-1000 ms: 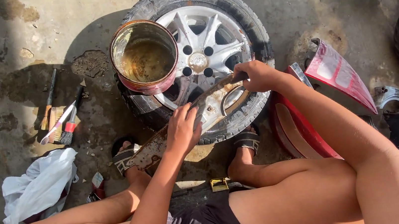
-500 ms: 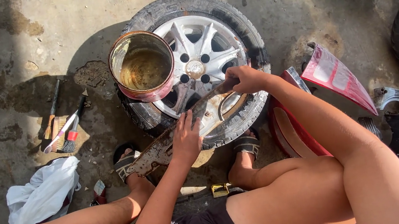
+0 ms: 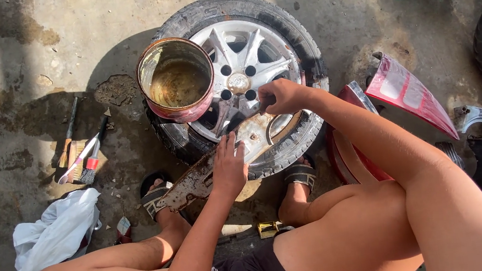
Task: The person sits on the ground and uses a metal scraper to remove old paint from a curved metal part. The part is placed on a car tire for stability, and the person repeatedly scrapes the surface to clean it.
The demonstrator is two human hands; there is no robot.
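pressing left hand [image 3: 229, 168] spread flat on the long rusty metal cover [image 3: 220, 165], right hand [image 3: 280, 96] fist-closed at its far end; steadier if kept pinned flat.

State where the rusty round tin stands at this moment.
In the head view the rusty tin stands on the upper left of the car wheel, resting over tyre and silver rim, up and left of the left hand.

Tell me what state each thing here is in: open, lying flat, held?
Car wheel: lying flat on the ground.
Tin can: open, standing upright on the wheel, murky liquid inside.
Rusty metal part: lying across the tyre, pressed by the left hand.
Right hand: closed, at the part's far end.
Brushes: lying on the ground.
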